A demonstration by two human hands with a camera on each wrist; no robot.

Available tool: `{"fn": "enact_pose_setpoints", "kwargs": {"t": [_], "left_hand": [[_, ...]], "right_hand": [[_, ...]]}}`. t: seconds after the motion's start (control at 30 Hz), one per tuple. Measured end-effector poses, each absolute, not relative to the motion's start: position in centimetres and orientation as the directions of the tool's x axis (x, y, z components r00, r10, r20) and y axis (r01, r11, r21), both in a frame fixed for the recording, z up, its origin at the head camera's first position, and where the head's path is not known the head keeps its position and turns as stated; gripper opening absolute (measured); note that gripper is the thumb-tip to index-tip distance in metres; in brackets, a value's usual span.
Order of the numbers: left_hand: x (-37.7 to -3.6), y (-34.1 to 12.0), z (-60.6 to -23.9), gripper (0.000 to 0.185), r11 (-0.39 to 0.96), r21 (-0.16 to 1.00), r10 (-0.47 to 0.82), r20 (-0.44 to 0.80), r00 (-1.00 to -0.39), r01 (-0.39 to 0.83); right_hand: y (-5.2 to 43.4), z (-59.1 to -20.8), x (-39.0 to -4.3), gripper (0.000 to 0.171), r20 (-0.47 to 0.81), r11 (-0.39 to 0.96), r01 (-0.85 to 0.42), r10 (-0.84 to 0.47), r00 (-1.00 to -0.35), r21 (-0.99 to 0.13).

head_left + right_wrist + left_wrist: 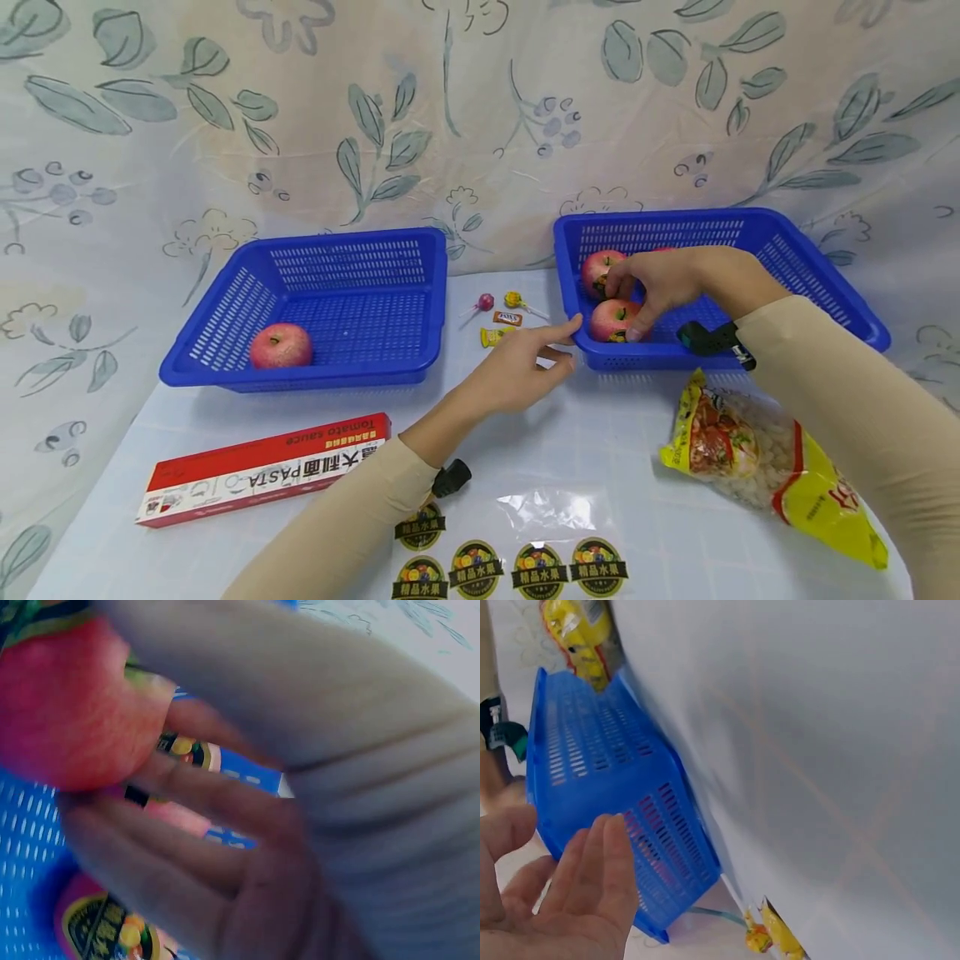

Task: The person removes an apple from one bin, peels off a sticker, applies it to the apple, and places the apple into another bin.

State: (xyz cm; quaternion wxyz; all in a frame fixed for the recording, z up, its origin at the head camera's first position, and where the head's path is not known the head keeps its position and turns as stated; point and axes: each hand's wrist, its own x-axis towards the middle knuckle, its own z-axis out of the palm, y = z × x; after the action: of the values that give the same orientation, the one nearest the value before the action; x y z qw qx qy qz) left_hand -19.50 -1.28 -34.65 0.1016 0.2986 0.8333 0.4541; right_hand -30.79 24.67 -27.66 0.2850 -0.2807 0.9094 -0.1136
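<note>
My right hand (663,279) reaches into the right blue basket (813,275), its thumb and fingers around a red apple (609,319) at the front left corner. In the right wrist view, the fingers (187,862) lie against an apple (82,712). Another apple (597,271) with a dark round sticker sits just behind, and a further one is mostly hidden by the hand. My left hand (517,367) is at the same basket's front left corner, index fingertip at the rim. In the left wrist view, its fingers (592,862) extend loosely beside the basket wall (600,791).
A left blue basket (360,375) contains one apple (281,346). Between the baskets lie two lollipops and small wrapped sweets (495,336). Nearer are a red pasta box (262,471), a clear sheet of round fruit stickers (540,571) and a yellow food bag (772,467).
</note>
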Motion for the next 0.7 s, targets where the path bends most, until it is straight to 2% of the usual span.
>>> {"fn": "enact_pose_setpoints", "kwargs": {"t": [0.2,0.4,0.5,0.7], "left_hand": [[-18.8,-3.6,-34.0,0.058,0.409,0.793,0.629,0.114,-0.769,0.452],[-17.5,-8.1,-32.3,0.044,0.496,0.728,0.568,0.141,-0.811,0.474],[-16.7,-10.7,-31.0,0.036,0.544,0.705,0.524,0.138,-0.840,0.455],[-15.8,-15.8,-28.6,0.027,0.620,0.641,0.467,0.162,-0.870,0.452]], "right_hand": [[24.6,-25.6,-28.7,0.073,-0.346,0.824,-0.474,-0.562,-0.751,-0.310],[24.1,-23.2,-25.2,0.062,-0.189,0.810,-0.499,-0.566,-0.802,-0.309],[23.0,-22.9,-23.8,0.059,-0.124,0.770,-0.529,-0.600,-0.790,-0.357],[19.9,-24.0,-22.2,0.036,0.013,0.658,-0.644,-0.696,-0.718,-0.390]]}}
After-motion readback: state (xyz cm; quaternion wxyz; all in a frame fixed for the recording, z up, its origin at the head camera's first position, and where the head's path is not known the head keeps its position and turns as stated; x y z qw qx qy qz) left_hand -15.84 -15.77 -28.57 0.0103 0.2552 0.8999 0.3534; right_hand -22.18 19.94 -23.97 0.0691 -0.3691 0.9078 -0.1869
